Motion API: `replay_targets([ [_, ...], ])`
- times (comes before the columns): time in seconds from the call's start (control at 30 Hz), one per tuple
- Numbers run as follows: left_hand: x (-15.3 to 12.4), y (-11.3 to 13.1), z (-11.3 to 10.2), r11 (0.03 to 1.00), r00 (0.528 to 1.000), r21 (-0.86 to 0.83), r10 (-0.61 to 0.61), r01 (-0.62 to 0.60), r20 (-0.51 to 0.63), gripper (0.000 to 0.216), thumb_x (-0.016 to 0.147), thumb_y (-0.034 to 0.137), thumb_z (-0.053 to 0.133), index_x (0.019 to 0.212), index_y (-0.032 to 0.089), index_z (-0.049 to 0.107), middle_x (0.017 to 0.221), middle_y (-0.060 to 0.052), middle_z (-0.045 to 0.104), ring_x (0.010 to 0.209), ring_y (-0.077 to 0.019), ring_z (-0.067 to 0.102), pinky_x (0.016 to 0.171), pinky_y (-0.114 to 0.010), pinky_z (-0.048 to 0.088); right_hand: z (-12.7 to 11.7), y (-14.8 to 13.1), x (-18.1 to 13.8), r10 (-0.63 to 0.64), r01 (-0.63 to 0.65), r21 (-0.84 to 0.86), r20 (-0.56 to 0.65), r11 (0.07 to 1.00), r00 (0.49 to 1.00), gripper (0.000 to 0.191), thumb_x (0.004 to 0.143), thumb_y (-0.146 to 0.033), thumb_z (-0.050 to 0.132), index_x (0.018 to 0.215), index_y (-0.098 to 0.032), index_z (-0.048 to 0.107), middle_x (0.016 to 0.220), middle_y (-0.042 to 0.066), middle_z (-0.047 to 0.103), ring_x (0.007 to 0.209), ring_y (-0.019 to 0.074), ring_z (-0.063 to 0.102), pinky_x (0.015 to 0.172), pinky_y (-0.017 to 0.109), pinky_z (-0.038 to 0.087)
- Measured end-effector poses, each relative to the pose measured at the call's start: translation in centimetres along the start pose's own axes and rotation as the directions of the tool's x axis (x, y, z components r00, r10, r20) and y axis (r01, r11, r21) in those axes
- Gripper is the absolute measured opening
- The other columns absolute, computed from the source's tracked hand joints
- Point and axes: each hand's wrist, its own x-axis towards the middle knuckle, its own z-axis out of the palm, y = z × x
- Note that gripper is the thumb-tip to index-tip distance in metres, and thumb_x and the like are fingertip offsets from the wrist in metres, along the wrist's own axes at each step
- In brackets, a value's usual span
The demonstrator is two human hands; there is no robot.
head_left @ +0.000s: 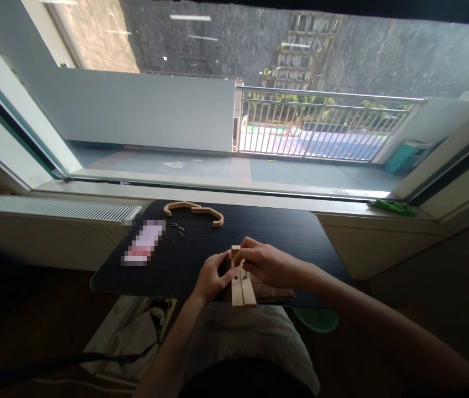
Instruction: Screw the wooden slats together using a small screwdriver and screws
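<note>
At the near edge of a small black table I hold a pale wooden piece made of two flat slats side by side, pointing toward me. My left hand grips its left side with curled fingers. My right hand is closed over the far end of the slats, fingers pinched on top. Under the slats lies a brownish flat piece, partly hidden by my right wrist.
Farther back on the table lie two curved wooden parts, some small dark metal bits and a blurred pink-white packet. A large window and sill run behind; a green object sits on the sill at right. A radiator grille is at left.
</note>
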Motion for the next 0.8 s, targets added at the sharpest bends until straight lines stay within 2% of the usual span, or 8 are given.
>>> replay_targets([
  [0.27,-0.03,-0.02,0.0,1.0,1.0,0.012,0.004,-0.004,-0.009,0.043,0.08,0.039,0.061,0.118,0.02,0.065,0.115,-0.01,0.071,0.112,-0.0296,0.063,0.104,-0.047,0.045,0.11,0.11,-0.05,0.021,-0.017,-0.117,0.032,0.993,0.999,0.017,0.095,-0.015,0.047,0.103,-0.02,0.061,0.1,0.004,0.056,0.074,0.0119,0.055,0.065,0.026,0.041],
  [0.6,-0.09,-0.1,0.0,1.0,0.999,0.009,0.006,-0.006,-0.032,0.042,0.078,0.036,0.064,0.118,0.021,0.066,0.117,-0.009,0.071,0.112,-0.0293,0.063,0.104,-0.047,0.045,0.44,0.37,-0.19,0.02,-0.003,-0.302,0.054,0.953,0.998,0.017,0.096,-0.018,0.047,0.108,-0.02,0.058,0.102,0.004,0.059,0.069,0.0119,0.056,0.058,0.026,0.034],
  [0.8,-0.04,0.0,0.08,1.0,1.0,0.019,-0.005,0.006,-0.009,0.046,0.079,0.037,0.061,0.119,0.016,0.065,0.119,-0.012,0.069,0.114,-0.0306,0.062,0.105,-0.048,0.044,0.43,-0.03,-0.17,0.009,0.017,-0.376,0.069,0.926,0.998,0.016,0.096,-0.017,0.047,0.106,-0.019,0.059,0.099,0.005,0.06,0.069,0.0128,0.057,0.056,0.027,0.033],
])
